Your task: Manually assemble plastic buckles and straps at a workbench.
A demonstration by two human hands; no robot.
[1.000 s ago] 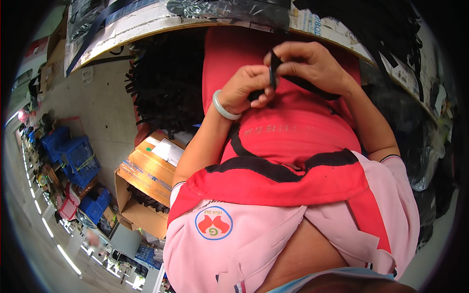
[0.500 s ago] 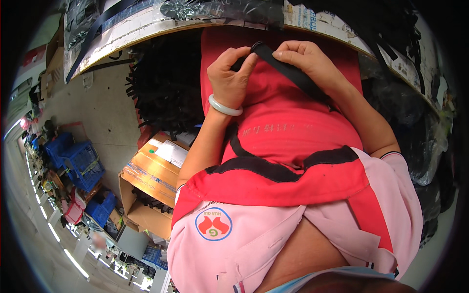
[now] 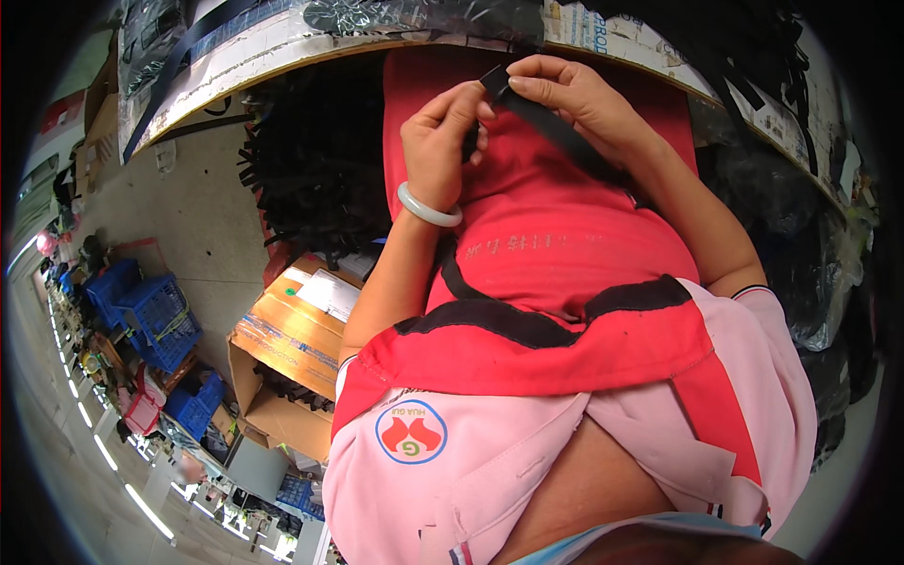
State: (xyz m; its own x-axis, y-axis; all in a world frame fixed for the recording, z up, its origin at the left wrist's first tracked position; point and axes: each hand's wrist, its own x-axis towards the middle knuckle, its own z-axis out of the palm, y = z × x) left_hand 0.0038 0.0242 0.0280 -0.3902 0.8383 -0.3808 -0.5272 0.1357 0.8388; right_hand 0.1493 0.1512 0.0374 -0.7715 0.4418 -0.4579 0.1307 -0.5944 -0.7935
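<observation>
A black webbing strap (image 3: 562,139) runs at a slant over the red apron (image 3: 527,207) on my lap. Its squared end (image 3: 494,82) points up toward the table edge, between my two hands. My left hand (image 3: 440,132), with a pale bangle at the wrist, has its fingers curled and the fingertips against the strap beside that end. Some black material shows under its fingers. From the other side, my right hand (image 3: 586,102) pinches the strap close to the end between thumb and forefinger. The strap's lower part disappears beneath my right wrist.
A worktable edge (image 3: 377,55) curves across the top, bearing plastic wrap and black straps. Bundled black strips (image 3: 311,160) hang at the left, near an open cardboard box (image 3: 292,325). Blue crates (image 3: 162,320) stand farther left. Clear plastic bags (image 3: 815,282) lie at the right.
My right hand has shifted up and left along the strap, nearer its end. The left fingers have changed their hold, and the strap end now shows flat and squared.
</observation>
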